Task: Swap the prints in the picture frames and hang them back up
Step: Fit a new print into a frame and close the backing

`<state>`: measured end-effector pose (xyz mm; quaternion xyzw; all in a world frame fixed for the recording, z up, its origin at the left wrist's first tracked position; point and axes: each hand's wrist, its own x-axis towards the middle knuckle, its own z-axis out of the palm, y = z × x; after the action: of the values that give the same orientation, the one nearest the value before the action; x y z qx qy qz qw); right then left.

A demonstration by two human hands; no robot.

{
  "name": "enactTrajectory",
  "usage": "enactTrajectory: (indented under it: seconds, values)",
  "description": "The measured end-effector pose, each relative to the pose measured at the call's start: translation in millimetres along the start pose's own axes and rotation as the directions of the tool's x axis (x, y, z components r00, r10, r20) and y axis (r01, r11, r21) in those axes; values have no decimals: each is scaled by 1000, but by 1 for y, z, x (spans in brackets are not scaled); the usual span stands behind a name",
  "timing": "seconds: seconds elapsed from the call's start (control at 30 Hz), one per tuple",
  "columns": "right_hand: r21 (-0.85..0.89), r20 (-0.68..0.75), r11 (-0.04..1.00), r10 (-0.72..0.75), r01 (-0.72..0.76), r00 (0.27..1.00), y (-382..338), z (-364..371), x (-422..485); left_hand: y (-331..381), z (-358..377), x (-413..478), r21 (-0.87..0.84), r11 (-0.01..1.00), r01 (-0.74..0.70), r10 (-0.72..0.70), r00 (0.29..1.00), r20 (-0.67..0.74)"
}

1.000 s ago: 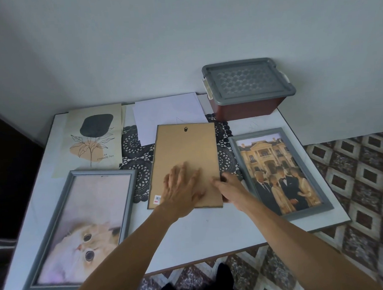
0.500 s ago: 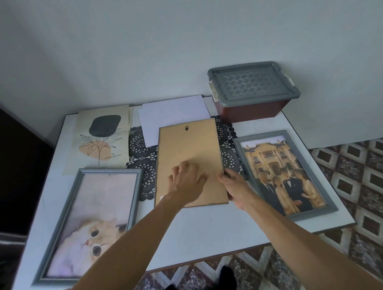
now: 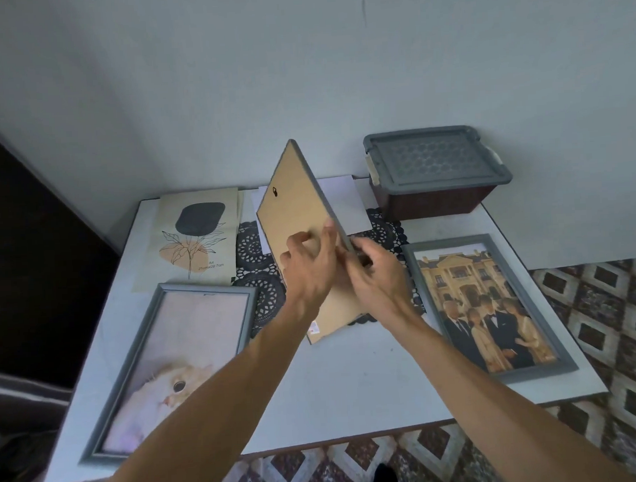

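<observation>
Nearest me, two bare forearms reach in over the white table, and I count two hands meeting on one frame.

To the near left lies the cat frame, flat and face up, its long axis running away from me. On the near right the group-photo frame lies the same way, also face up. With the one being held, that makes three frames.

Between them, over the table's centre, the middle frame stands tilted up on its near end. Its long axis climbs from the table top toward the wall. The brown backing faces me and the left, the hanger hole sits near the high far end, and the grey rim shows as a thin edge along the right side.

My left hand has its fingers bent against the backing, with the fingertips pinching at that right edge. My right hand closes round the same grey edge from the other side, fingers curled tight on it. I cannot tell if the low corner touches the table.

Under the frame lies one black lace doily. Beyond it, one loose leaf print lies flat at far left, one white sheet behind the frame, and one lidded storage box sits at the wall.
</observation>
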<state>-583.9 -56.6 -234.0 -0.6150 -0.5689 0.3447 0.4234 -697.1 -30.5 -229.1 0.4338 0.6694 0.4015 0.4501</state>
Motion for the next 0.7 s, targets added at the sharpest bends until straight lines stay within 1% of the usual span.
enactTrajectory:
  seconds: [0.07,0.13,0.23,0.3,0.33,0.37,0.4,0.47,0.53,0.57,0.63,0.7]
  values:
    - [56,40,998,-41,39,998,-11,3,-4,11,-8,1,-147,988,46,-43,999,22]
    - [83,89,994,-76,69,993,-21,7,-7,18,-15,3,-224,973,54,-52,998,18]
    - [85,204,991,-117,102,972,-27,13,-11,26,-25,5,-228,972,51,-66,996,-58]
    - [148,269,988,-87,48,959,-24,15,-12,25,-31,5,-228,974,-5,-22,993,-116]
    - [158,277,987,-73,30,958,-20,16,-11,23,-34,4,-241,970,-24,-9,990,-138]
    - [137,250,990,-69,35,966,-17,15,-9,19,-37,4,-250,968,-25,-12,989,-146]
    - [78,205,996,-62,47,977,-11,15,-7,16,-38,3,-260,966,-10,-28,989,-144]
    - [-96,99,993,-53,63,994,7,11,-2,9,-39,0,-295,954,58,-94,989,-110]
    - [-280,15,960,-26,29,1000,28,5,4,3,-39,-3,-310,943,119,-147,987,-68]
    - [-332,-14,943,24,-27,1000,39,1,6,0,-38,-4,-301,944,132,-155,986,-54]
    - [-376,-55,914,140,-150,989,53,-9,8,-4,-35,-9,-296,942,155,-173,984,-37]
    - [-343,-46,897,281,-279,959,61,-22,6,-11,-30,-12,-309,933,183,-198,980,-16]
